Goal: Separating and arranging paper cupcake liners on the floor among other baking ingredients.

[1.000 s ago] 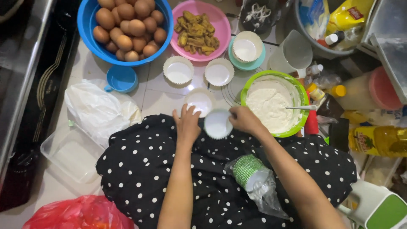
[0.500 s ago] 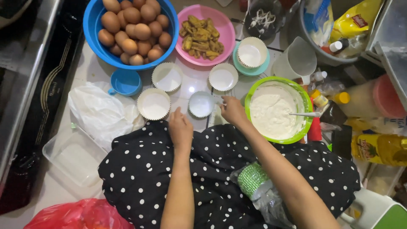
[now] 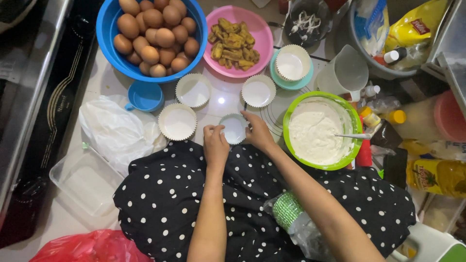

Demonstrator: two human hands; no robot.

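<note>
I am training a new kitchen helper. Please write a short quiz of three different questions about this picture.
1. True or false: the blue bowl holds brown eggs.
2. Which thing do both hands, left hand and right hand, touch?
A. the small white paper cup
B. the pink plate
C. the green bowl
3. Fill in: the spoon lies in the ___ bowl of white batter.

Key: 1 true; 2 A; 3 green.
</note>
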